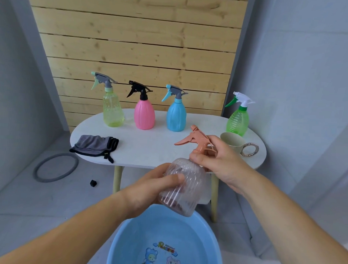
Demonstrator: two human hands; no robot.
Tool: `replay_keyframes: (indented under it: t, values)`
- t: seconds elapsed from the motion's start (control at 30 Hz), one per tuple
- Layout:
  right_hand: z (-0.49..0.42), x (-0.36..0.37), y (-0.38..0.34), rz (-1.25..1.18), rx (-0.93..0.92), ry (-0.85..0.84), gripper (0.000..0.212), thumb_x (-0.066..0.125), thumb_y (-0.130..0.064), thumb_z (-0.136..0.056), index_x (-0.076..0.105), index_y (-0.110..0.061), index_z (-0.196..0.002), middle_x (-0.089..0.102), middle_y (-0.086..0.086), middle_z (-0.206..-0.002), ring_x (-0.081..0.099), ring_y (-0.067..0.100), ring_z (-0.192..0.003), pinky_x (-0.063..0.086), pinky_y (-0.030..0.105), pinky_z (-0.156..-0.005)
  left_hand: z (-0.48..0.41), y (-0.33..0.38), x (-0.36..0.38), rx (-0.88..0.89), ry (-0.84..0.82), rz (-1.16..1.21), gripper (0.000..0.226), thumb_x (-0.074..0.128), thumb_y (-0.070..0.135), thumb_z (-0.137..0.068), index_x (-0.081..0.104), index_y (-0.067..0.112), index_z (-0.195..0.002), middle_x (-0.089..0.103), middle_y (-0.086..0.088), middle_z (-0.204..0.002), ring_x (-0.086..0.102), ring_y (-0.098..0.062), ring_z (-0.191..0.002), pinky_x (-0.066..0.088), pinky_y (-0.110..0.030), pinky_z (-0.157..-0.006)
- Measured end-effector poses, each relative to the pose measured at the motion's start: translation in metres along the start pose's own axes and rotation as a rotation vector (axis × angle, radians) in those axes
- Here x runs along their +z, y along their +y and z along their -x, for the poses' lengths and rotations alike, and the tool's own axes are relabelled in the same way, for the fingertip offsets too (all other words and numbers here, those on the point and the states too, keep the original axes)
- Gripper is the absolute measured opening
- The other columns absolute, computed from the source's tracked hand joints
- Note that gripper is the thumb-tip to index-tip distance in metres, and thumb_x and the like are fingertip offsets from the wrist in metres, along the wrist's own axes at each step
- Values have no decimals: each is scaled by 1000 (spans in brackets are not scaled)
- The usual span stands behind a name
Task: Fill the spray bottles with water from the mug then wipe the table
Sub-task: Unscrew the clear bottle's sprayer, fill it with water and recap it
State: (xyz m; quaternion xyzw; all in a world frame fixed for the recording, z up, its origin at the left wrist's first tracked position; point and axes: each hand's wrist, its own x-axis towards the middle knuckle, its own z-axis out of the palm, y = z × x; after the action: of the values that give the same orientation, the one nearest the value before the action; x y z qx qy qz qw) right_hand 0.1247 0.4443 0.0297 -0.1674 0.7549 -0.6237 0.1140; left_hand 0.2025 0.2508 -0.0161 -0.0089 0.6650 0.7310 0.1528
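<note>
I hold a clear ribbed spray bottle [183, 189] tilted above a blue basin [164, 241]. My left hand [153, 184] grips its body. My right hand [217, 159] is closed around the neck under the orange spray head [194, 139]. On the white oval table [148, 146] stand several other spray bottles: yellow-green [112, 111], pink [144, 114], blue [176, 116] and green [238, 119]. A beige mug [233, 141] with a ring handle sits behind my right hand. A grey cloth [94, 145] lies at the table's left end.
The basin with cartoon pictures sits on the floor below the bottle. A grey ring [56, 166] and a small black piece [93, 183] lie on the floor to the left. A wooden slat wall stands behind the table.
</note>
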Motion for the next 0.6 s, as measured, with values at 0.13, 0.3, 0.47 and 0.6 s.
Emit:
replay_keyframes:
  t: [0.13, 0.3, 0.47, 0.6]
  values:
    - [2, 2, 0, 1, 8, -66, 34, 72, -7, -86, 60, -18, -116, 71, 15, -103, 68, 26, -98, 55, 37, -88, -1, -1, 2, 10, -5, -82, 74, 78, 55, -73, 55, 24, -137, 71, -4, -128, 71, -23, -116, 59, -47, -95]
    - [1, 2, -4, -113, 68, -143, 26, 63, 7, -87, 59, -8, -108, 75, 14, -101, 70, 17, -107, 51, 41, -102, -3, -2, 4, 28, 59, -161, 74, 84, 52, -67, 58, 22, -129, 73, -3, -120, 73, -20, -110, 58, -48, -99]
    - [-3, 5, -4, -66, 33, -84, 21, 78, -13, -82, 59, -15, -89, 67, 4, -88, 69, 16, -88, 54, 43, -88, -3, -1, 2, 40, 77, -158, 58, 77, 42, -77, 59, 22, -128, 74, -2, -114, 74, -19, -106, 61, -48, -94]
    - [-6, 6, 0, 47, 20, -40, 25, 79, -11, -80, 64, -12, -100, 69, 4, -99, 70, 21, -97, 57, 46, -90, -3, -2, 2, 41, 68, -180, 57, 76, 42, -78, 59, 22, -129, 74, -3, -116, 74, -19, -106, 61, -47, -93]
